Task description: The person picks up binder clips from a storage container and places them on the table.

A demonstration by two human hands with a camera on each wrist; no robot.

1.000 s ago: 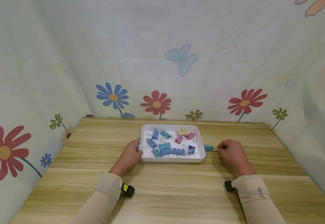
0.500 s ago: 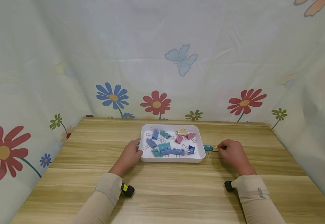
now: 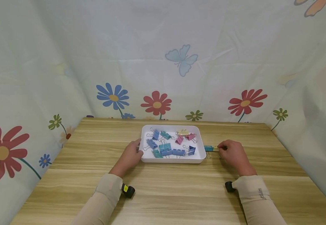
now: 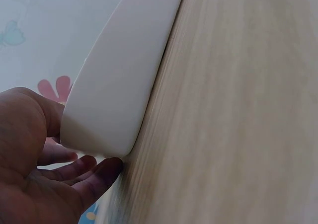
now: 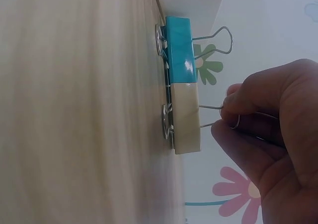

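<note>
The right hand (image 5: pixel 283 134) pinches a wire handle (image 5: pixel 211 107) of the cream clip (image 5: pixel 186 118). The cream clip is on the wood table (image 3: pixel 163 190), end to end with the teal clip (image 5: pixel 181 50): two in a row, just beside the tray's right end. The left hand (image 3: pixel 130 155) grips the other end of the one white tray (image 3: pixel 174 161). This looks like lining up the cream clip; next, that hand should let go softly, so the row stays straight. Inside I count eleven clips: five blue clips (image 3: pixel 167 152), three green clips (image 3: pixel 165 147), two pink clips (image 3: pixel 179 140), one yellow clip (image 3: pixel 183 133).

R hand (image 5: pixel 294 129) pinches wire hdl (image 5: pixel 210 107) of cream clip (image 5: pixel 186 118) — teal clip (image 5: pixel 181 50) end-to-end w/ it.
</note>
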